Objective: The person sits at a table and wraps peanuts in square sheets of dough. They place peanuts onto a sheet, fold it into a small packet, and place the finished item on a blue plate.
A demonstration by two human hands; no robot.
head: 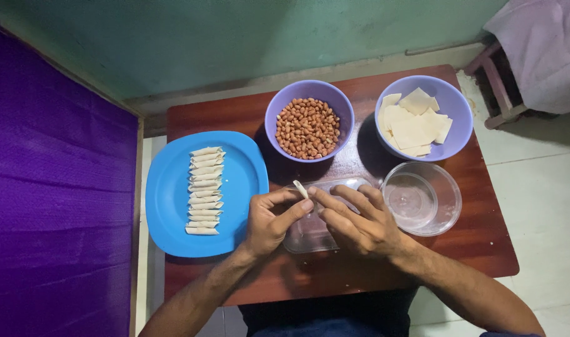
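A small pale dough wrapper (301,189) is being pinched and rolled between the closed fingertips of the left hand (269,221) and right hand (357,224) above the clear tray (310,240), the next move likely requiring placement beside the finished rolls (205,190) on the blue plate (172,193) at the left

Both hands (316,221) together, fingertips pinched.

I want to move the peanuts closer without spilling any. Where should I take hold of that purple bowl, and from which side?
Probably best to grip the purple bowl of peanuts at its rim, on the near edge facing the hands, coming from below in the head view. The rim is bare there and the nuts sit lower inside. The second purple bowl crowds its right side, and the blue plate its left.
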